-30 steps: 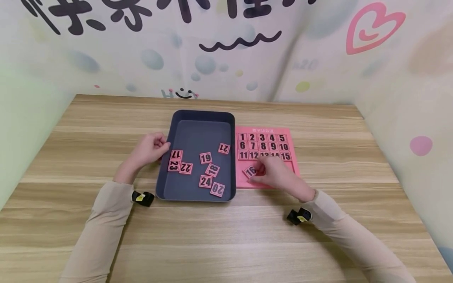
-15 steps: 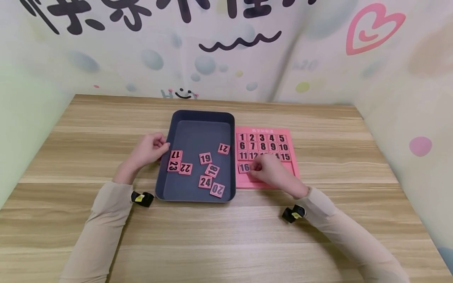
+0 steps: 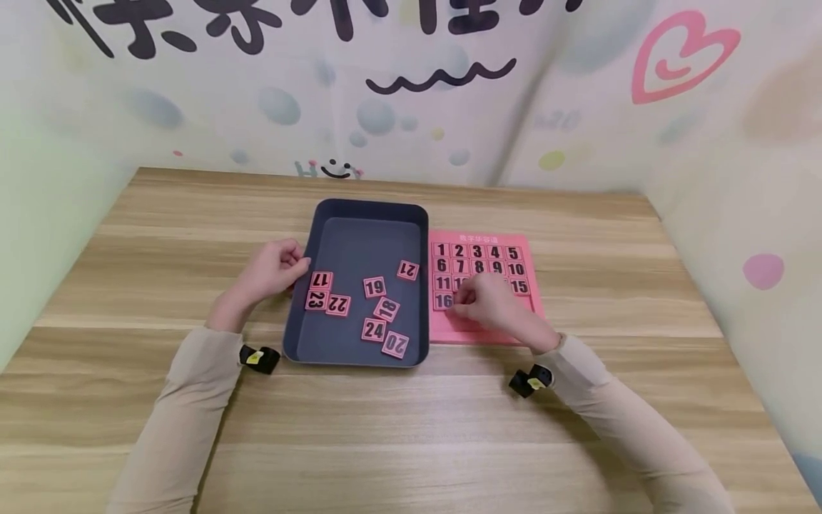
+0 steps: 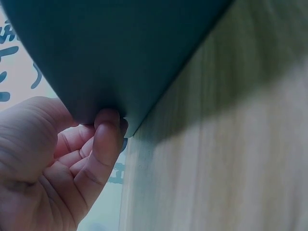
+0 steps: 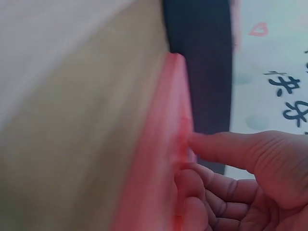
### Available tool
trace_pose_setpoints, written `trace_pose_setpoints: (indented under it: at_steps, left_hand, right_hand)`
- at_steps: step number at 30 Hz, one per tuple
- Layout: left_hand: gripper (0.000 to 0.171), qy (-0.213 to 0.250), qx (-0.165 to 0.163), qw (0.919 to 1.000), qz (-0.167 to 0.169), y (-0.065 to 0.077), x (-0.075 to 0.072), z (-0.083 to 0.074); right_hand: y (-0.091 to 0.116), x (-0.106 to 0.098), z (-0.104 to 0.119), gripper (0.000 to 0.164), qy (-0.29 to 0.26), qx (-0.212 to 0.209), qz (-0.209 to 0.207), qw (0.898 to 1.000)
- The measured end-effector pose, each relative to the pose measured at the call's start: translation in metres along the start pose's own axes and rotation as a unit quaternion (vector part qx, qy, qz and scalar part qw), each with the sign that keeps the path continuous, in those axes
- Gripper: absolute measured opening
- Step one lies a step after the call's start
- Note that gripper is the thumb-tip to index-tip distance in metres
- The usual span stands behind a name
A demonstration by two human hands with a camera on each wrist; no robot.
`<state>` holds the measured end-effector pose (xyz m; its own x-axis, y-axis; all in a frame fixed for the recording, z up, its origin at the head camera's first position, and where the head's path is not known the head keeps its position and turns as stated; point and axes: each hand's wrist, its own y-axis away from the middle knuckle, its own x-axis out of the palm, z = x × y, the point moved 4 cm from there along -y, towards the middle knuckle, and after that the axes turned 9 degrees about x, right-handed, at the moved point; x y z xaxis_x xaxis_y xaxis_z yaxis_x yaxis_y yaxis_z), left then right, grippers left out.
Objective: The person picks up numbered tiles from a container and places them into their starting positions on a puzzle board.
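In the head view my left hand (image 3: 272,270) holds the left wall of a dark grey tray (image 3: 369,246). The left wrist view has its fingers (image 4: 107,137) curled against the tray's outside, with the thumb at the rim. My right hand (image 3: 491,303) is over a pink number board (image 3: 443,330), its thumb and fingertips at the right edge of the number 16 tile (image 3: 443,301). That tile lies flat, first in the fourth row, under 11. Tiles 1 to 15 fill the rows above, some of them covered by the hand. The right wrist view hides the tile.
Several loose pink number tiles, such as the 19 tile (image 3: 374,287) and the 24 tile (image 3: 373,330), lie in the tray at various angles. The tray stands against the board's left side. A printed wall cloth (image 3: 411,143) hangs behind the wooden table (image 3: 359,442).
My right hand has turned the slanted 16 tile straight and moved it left and slightly up into the row's left end. My left hand has stayed at the tray.
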<state>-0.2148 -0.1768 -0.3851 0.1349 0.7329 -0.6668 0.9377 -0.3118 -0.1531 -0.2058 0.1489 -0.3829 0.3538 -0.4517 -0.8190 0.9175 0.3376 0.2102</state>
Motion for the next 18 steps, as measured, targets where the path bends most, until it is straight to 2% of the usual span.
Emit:
trace_pose_setpoints:
  at_steps: [3,7,18]
  left_hand:
    - [0.01,-0.001,-0.004,1.0,0.003,-0.001,0.002,0.001]
    - [0.01,0.005,-0.009,0.9999,0.002,-0.001,0.002,0.001]
    - [0.011,0.01,0.001,0.9999,-0.001,-0.001,0.002,0.0]
  right_hand:
    - [-0.001,-0.009,0.005,0.01,-0.007,0.0,-0.011,1.0]
    - [-0.006,-0.018,0.02,0.012,-0.029,-0.033,-0.023,0.999]
    - [-0.034,-0.014,0.073,0.024,-0.12,-0.083,0.017,0.989]
